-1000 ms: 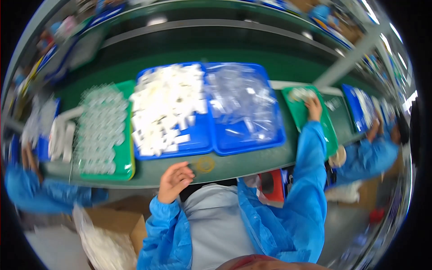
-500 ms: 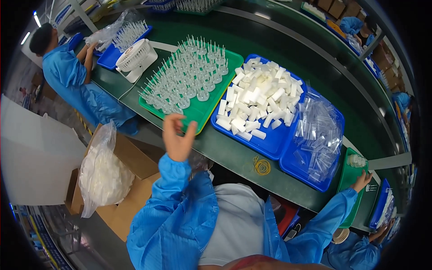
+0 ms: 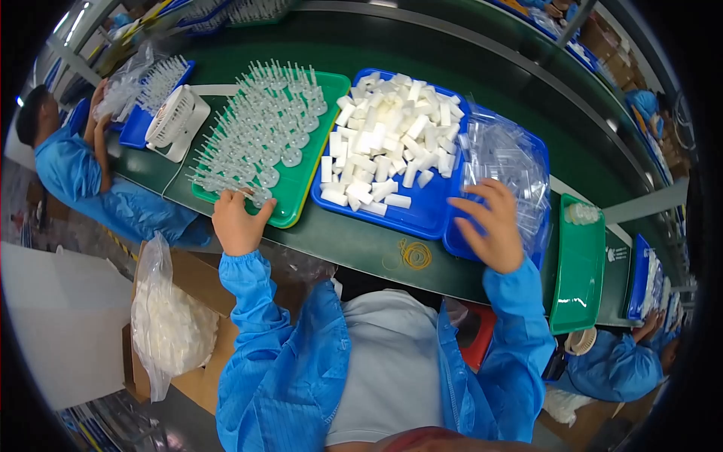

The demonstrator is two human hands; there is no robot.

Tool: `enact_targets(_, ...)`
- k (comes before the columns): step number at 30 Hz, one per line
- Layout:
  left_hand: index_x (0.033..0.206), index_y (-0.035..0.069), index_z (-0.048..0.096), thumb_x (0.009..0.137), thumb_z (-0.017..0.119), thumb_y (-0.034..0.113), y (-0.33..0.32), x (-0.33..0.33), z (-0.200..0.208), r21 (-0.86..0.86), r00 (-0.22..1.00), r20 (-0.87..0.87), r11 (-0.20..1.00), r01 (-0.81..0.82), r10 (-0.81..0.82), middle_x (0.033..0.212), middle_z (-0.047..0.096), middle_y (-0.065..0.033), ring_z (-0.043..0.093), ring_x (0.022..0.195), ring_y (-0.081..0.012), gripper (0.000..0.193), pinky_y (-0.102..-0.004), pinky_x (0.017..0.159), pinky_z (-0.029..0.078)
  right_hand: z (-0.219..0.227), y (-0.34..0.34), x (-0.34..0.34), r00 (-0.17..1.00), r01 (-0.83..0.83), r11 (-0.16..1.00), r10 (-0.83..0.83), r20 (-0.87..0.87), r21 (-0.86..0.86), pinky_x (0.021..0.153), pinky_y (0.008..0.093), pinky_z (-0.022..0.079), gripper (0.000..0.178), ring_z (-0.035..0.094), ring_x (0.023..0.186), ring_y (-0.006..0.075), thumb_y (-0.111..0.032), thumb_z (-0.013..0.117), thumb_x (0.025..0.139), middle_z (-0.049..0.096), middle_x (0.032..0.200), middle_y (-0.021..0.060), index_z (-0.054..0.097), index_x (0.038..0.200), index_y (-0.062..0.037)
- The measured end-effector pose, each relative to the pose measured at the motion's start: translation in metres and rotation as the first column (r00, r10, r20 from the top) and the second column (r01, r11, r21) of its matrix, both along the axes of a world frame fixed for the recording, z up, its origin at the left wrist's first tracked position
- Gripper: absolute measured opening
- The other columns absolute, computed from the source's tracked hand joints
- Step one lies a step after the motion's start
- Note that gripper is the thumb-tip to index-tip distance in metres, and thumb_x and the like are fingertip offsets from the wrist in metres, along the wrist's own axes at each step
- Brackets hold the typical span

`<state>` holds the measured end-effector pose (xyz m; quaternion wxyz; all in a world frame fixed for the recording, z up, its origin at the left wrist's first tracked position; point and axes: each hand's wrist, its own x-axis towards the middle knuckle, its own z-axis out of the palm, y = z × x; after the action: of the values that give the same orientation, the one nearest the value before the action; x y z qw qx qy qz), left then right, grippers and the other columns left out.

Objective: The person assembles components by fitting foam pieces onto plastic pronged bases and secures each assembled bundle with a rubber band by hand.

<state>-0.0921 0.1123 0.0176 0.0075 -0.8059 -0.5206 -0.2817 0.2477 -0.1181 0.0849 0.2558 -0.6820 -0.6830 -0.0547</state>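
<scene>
Left hand [image 3: 239, 222] nearer the clear stemmed parts [image 3: 263, 135], which lie just beyond its fingertips on the green tray [image 3: 286, 211], stems upright, grip cannot be told; right hand [image 3: 491, 226] loosely spread, nothing visibly held, clear plastic pieces [image 3: 506, 154] beyond its fingers.

Fisheye view in bright, diffuse indoor light. Ceiling lamps [image 3: 75, 21] glare as white streaks at the upper left. White blocks [image 3: 395, 139] form the palest area, nearly washed out; glints break up the clear plastic strips [image 3: 503, 151]. Deep shadow lies beneath the bench [image 3: 350, 241]. Detail is fairly sharp centrally and soft toward the rim, where straight edges bow; all 4 corners fall to black.
</scene>
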Motion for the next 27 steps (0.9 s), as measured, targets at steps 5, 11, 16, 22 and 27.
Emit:
enact_targets(5, 0.087, 0.001, 0.068, 0.064, 0.079, 0.035, 0.004, 0.003, 0.006, -0.155, 0.994, -0.103, 0.987, -0.04, 0.024, 0.081, 0.057, -0.0111, 0.058, 0.08, -0.0314, 0.043, -0.0425, 0.066, 0.045, -0.032, 0.05, -0.02, 0.989, -0.146, 0.982, 0.144, -0.022, -0.121, 0.081, 0.0388, 0.041, 0.028, 0.053, 0.1, 0.0271, -0.014, 0.072, 0.073, 0.059, 0.098, 0.0062, 0.068, 0.101, -0.0095)
enact_targets(11, 0.087, 0.003, 0.069, 0.067, 0.077, 0.032, 0.002, 0.006, 0.002, -0.019, 0.999, -0.043, 0.999, 0.032, -0.032, 0.079, 0.06, -0.012, 0.058, 0.074, -0.0321, 0.037, -0.0422, 0.063, 0.045, -0.069, 0.067, -0.023, 0.991, -0.132, 0.985, 0.128, -0.048, -0.112, 0.074, 0.0373, 0.044, 0.028, 0.055, 0.086, 0.0261, -0.014, 0.075, 0.07, 0.061, 0.088, 0.0077, 0.067, 0.095, -0.0072)
enact_targets(16, 0.093, 0.004, 0.069, 0.072, 0.077, 0.026, -0.01, 0.008, 0.009, -0.074, 0.995, 0.092, 0.997, -0.035, 0.042, 0.081, 0.064, -0.012, 0.06, 0.073, -0.0273, 0.031, -0.0383, 0.064, 0.048, -0.058, 0.056, -0.02, 0.987, -0.032, 0.983, 0.002, -0.161, -0.182, 0.071, 0.0372, 0.047, 0.026, 0.057, 0.079, 0.027, -0.009, 0.076, 0.069, 0.061, 0.081, 0.0093, 0.068, 0.094, -0.0066)
enact_targets(22, 0.107, 0.003, 0.066, 0.074, 0.078, 0.012, -0.012, 0.02, 0.008, -0.21, 0.828, 0.549, 0.941, 0.267, -0.112, 0.096, 0.061, -0.0082, 0.063, 0.087, -0.0174, 0.036, -0.0282, 0.068, 0.052, -0.04, 0.034, -0.009, 0.922, -0.005, 0.99, -0.049, -0.384, -0.138, 0.068, 0.0344, 0.049, 0.024, 0.059, 0.077, 0.0248, -0.006, 0.076, 0.067, 0.065, 0.082, 0.01, 0.069, 0.09, -0.0057)
enact_targets(27, 0.121, 0.0, 0.06, 0.077, 0.07, -0.006, -0.016, 0.033, 0.007, -0.313, 0.514, 0.855, 0.731, 0.606, -0.061, 0.103, 0.049, -0.0039, 0.059, 0.094, -0.0146, 0.045, -0.0245, 0.073, 0.055, -0.037, 0.029, -0.009, 0.811, 0.08, 0.975, -0.186, -0.555, -0.209, 0.061, 0.0305, 0.044, 0.018, 0.056, 0.068, 0.0186, -0.006, 0.08, 0.067, 0.06, 0.073, 0.0082, 0.065, 0.077, -0.0039)
